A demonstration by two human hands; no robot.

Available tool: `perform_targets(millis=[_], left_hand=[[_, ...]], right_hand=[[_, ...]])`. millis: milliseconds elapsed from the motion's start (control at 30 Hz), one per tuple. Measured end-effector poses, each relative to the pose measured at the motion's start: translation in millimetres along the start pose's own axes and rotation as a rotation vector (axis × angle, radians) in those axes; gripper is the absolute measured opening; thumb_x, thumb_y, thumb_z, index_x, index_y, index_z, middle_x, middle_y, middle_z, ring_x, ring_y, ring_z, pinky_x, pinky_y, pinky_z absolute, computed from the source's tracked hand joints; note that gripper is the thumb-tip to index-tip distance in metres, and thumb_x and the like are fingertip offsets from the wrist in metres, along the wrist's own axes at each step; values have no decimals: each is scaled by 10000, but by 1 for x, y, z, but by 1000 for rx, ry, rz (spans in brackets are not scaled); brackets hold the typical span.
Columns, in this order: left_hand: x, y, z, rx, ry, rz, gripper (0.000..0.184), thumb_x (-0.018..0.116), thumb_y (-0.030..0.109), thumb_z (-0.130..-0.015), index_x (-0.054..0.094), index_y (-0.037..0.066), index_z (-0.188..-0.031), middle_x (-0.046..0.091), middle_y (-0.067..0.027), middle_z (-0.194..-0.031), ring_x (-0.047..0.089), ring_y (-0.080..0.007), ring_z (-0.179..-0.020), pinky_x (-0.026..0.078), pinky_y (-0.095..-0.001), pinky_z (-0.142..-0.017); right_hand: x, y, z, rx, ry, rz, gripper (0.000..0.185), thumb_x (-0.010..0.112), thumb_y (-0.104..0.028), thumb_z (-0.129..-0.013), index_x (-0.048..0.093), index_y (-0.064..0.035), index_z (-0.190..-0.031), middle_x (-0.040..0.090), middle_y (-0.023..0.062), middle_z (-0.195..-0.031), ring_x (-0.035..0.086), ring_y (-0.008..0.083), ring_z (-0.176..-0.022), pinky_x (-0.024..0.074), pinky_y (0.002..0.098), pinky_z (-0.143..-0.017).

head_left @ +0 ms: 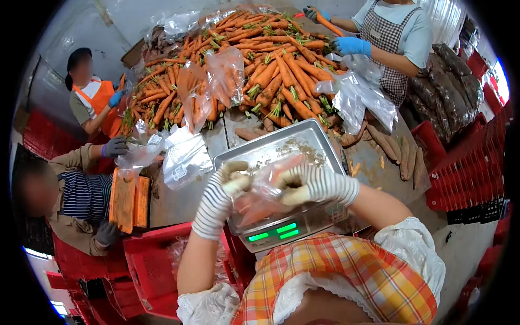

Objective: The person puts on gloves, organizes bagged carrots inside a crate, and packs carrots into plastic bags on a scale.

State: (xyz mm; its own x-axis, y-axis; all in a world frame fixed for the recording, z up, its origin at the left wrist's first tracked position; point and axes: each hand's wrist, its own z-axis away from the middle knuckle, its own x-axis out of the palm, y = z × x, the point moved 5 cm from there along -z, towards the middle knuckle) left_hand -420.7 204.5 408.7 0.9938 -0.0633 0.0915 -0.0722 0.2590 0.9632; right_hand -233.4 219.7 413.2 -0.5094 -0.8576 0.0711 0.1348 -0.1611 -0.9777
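A clear plastic bag of carrots (253, 210) lies tilted over the steel tray (319, 140) of a scale with lit green displays (273, 232). My left hand (233, 180), in a white glove with a striped cuff, has its fingers curled on the bag's upper left side. Gloved the same way, my right hand (299, 185) pinches the plastic near the bag's middle. Orange carrot shapes show through the film beneath and behind my hands. My fingertips are partly hidden by the bunched plastic.
A large heap of carrots (271, 70) covers the table beyond the scale. Empty plastic bags (187, 157) lie left of it, dark roots (392, 146) right. A red crate (154, 271) stands at lower left. Three co-workers surround the table; one blue-gloved hand (351, 45) is by the heap.
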Motion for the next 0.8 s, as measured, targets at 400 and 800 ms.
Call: perform_targets(millis=[400, 800], left_hand=[[2, -10, -26, 41, -128, 806, 680, 647, 179, -748, 356, 42, -1347, 495, -215, -1253, 497, -323, -1145, 396, -408, -984], [-33, 3, 87, 96, 279, -71, 214, 611, 97, -786, 616, 0, -977, 635, -93, -883, 605, -153, -800, 497, -271, -719]], right_hand=[[28, 7, 18, -794, 204, 1240, 118, 572, -112, -656, 592, -70, -764, 564, 63, -785, 558, 236, -767, 458, 375, -703], [-181, -50, -173, -153, 1019, 890, 900, 740, -273, -656, 272, -19, -1382, 431, 249, -1305, 419, 365, -1214, 363, 382, -1001]])
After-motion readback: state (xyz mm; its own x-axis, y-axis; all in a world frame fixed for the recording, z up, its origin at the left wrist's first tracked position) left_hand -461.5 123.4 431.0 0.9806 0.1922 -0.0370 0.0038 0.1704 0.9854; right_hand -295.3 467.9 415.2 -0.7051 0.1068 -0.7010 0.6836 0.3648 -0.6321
